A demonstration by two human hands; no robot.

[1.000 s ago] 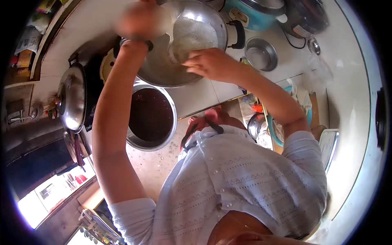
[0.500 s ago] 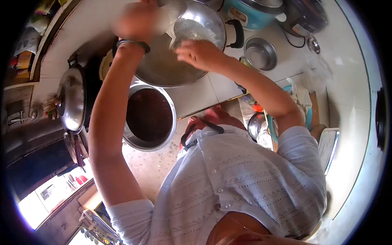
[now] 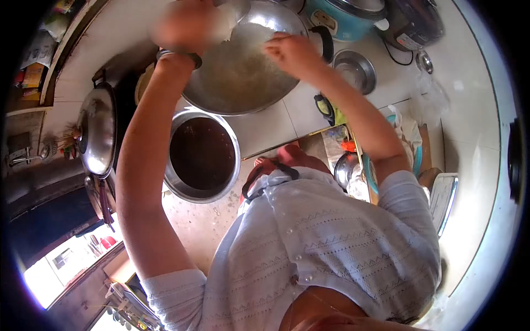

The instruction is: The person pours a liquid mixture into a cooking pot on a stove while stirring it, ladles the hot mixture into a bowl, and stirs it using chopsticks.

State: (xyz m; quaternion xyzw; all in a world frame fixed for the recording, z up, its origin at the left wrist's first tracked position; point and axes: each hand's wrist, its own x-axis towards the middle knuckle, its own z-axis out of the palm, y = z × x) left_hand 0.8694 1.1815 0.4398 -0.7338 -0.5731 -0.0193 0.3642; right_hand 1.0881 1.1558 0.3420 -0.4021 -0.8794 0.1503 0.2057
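Note:
A wide metal pan holds cloudy liquid. Over its left rim, my left hand is blurred, beside a pale object that it seems to hold; the object's shape is unclear. Above the pan's right side, near its black handle, my right hand has its fingers curled together. Whether anything small is between those fingers cannot be seen. Below the pan stands a deep metal pot with dark contents.
At the right are a small metal bowl, a blue cooker, a dark appliance and a green-and-black item. A domed lid is at the left. A blue-rimmed basin sits lower right.
My right hand moved left, then right and up towards the pan's handle. The pale strip hanging from beside my left hand into the pan no longer shows. My left hand stayed over the rim.

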